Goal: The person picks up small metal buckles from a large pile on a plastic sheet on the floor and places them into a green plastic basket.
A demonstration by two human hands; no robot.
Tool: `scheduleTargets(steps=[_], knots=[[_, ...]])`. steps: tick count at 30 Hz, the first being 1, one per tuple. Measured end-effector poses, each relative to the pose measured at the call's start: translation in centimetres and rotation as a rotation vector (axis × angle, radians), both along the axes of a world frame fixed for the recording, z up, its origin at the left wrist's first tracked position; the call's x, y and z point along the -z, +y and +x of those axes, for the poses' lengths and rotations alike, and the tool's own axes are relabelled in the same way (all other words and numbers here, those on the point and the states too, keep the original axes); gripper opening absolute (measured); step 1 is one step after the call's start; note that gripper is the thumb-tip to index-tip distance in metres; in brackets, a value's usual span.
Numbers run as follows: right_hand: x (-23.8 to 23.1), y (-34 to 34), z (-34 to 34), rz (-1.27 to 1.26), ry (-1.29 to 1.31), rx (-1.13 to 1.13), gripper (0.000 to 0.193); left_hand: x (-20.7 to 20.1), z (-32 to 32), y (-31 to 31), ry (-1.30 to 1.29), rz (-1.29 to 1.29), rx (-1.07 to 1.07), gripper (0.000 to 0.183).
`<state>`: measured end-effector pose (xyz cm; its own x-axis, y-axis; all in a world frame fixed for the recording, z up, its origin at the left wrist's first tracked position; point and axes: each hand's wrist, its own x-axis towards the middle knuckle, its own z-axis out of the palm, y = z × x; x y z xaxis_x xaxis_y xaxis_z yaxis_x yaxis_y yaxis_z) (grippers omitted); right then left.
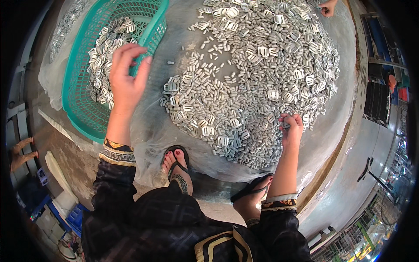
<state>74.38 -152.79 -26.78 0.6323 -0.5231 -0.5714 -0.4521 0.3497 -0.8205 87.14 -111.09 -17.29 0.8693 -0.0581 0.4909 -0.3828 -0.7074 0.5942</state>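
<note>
A wide heap of small grey capsule-shaped pieces (257, 115) spreads in front of me, with flat metal slide buckles (273, 95) mixed through it. At the heap's near right edge, my right hand (292, 129) has its fingers curled together around a small grey piece, mostly hidden by the fingers. A green plastic basket (72, 83) stands at the left, holding a pile of similar buckles (101, 72). My left hand (126, 78) hovers over the basket's right side, thumb and fingers apart, with nothing visible in it.
Clear plastic sheeting (161, 113) lies under the heap and basket. Another person's hand (327, 8) reaches in at the far right edge of the heap. My sandalled feet (178, 161) stand at the sheet's near edge. More metal pieces (65, 26) lie beyond the basket.
</note>
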Motion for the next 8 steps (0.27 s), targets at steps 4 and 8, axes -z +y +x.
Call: scheduleTargets(steps=[4, 8], knots=[[-0.3, -0.1, 1.2, 0.038, 0.059, 0.051, 0.025, 0.6, -0.7, -1.5, 0.074, 0.021, 0.098, 0.017], [1.5, -0.3, 3.0, -0.38, 0.364, -0.246, 0.044, 0.9, -0.7, -2.5, 0.148, -0.013, 0.139, 0.018]])
